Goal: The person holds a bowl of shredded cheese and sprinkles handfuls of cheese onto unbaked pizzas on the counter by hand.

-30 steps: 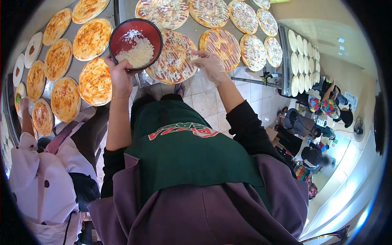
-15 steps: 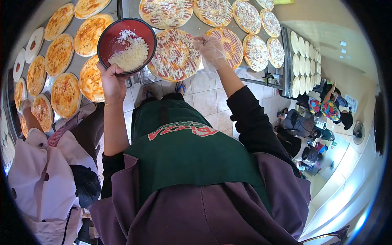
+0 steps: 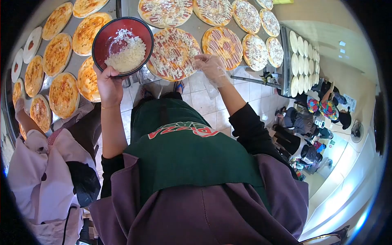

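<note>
A red bowl (image 3: 102, 45) in the left hand (image 3: 109, 86), upper left, stands between sauced pizzas (image 3: 64, 90) and the sprinkled pizza (image 3: 172, 53) at upper center, leaving an open lane to the gloved right hand (image 3: 211, 68); a co-worker's hand (image 3: 20, 106) crowds the left edge.

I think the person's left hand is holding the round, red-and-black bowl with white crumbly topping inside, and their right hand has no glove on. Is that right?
Not quite: the head view shows the right hand wearing a clear plastic glove. The left hand does hold that round, red-and-black bowl with white crumbly topping.
</note>
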Tool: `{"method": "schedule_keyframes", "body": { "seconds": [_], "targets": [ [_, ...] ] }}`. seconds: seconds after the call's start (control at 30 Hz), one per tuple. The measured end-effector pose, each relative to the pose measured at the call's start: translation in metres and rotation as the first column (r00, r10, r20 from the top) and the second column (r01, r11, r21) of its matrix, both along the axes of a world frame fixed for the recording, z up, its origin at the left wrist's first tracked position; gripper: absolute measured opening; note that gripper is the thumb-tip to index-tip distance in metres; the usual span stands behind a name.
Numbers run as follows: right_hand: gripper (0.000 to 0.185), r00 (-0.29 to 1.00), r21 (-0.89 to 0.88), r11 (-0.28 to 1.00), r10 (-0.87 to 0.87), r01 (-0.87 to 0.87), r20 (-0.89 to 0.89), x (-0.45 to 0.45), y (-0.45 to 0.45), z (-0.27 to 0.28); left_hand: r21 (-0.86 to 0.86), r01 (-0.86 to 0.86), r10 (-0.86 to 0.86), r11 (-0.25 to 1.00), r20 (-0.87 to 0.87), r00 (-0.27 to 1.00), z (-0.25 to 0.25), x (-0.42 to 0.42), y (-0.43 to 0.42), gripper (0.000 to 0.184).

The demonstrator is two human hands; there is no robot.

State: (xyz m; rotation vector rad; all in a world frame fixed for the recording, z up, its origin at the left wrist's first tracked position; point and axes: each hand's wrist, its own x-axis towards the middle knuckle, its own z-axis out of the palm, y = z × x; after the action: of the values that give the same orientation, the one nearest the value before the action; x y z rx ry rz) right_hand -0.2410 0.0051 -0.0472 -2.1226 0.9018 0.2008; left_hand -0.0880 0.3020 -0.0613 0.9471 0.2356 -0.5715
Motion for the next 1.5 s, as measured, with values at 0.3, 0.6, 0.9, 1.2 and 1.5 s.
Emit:
{"method": "schedule_keyframes", "body": {
  "seconds": [0.3, 0.6, 0.9, 1.2, 1.5],
  "targets": [
    [0.03, 0.996, -0.086, 0.994, 0.07, -0.066, 0.052, 0.001, -0.003, -0.015, -0.025, -0.108, 0.107, 0.994, -0.017, 0.994, 0.022, -0.003, -0.003, 0.032],
    [0.023, 0.977, -0.015, 0.998, 0.061, -0.059, 0.206, 0.033, -0.009, -0.012, -0.022, -0.118, 0.117, 0.993, -0.026, 0.993, 0.025, -0.001, 0.005, 0.035],
    [0.023, 0.959, -0.236, 0.955, 0.225, -0.181, 0.175, 0.071, 0.004, 0.008, -0.067, -0.085, 0.085, 0.994, -0.006, 0.996, 0.017, -0.001, 0.017, 0.064],
    [0.025, 0.955, 0.022, 0.989, 0.138, -0.149, 0.261, 0.051, -0.006, -0.008, 0.011, -0.158, 0.159, 0.987, -0.014, 0.987, 0.019, -0.004, 0.021, 0.042],
    [0.022, 0.959, -0.039, 0.987, 0.163, -0.158, 0.234, 0.064, 0.001, -0.009, 0.028, -0.133, 0.134, 0.991, -0.02, 0.991, 0.021, -0.004, 0.021, 0.048]
  ]
}}
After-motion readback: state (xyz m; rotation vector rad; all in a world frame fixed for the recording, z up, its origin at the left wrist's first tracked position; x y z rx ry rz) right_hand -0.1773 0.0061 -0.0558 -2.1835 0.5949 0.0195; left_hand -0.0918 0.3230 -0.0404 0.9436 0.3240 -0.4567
